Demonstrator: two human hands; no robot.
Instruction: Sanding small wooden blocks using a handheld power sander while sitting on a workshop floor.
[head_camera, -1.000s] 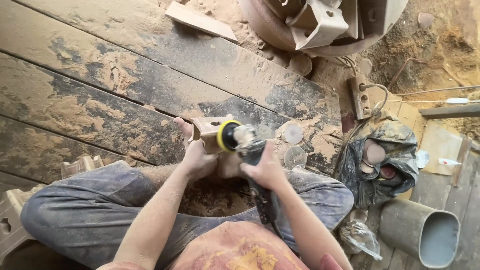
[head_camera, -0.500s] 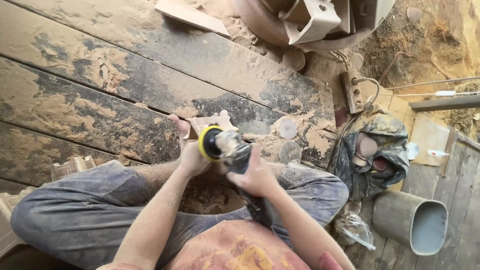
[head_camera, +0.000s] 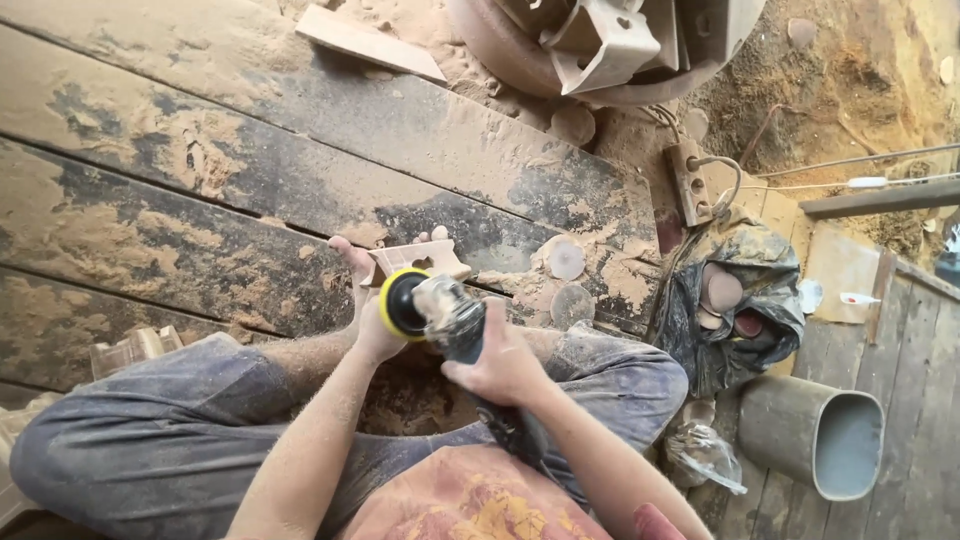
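We are gripping the sander (head_camera: 455, 322) in our right hand (head_camera: 503, 362), fingers wrapped tight around its dusty body, while our left hand (head_camera: 372, 325) is clamped on the carved wooden piece (head_camera: 415, 261) just above our crossed legs. Over the last second the yellow-rimmed pad (head_camera: 400, 303) has been sliding leftward — from the piece's right end to its near left edge — so we are judging the sanding pass to be travelling along that face. The pad is covering the contact spot, and we cannot tell whether it is touching. The sander's cord is running out of sight below. Spare sanding discs (head_camera: 567, 258) are lying on the sawdusted planks (head_camera: 200, 200) nearby.
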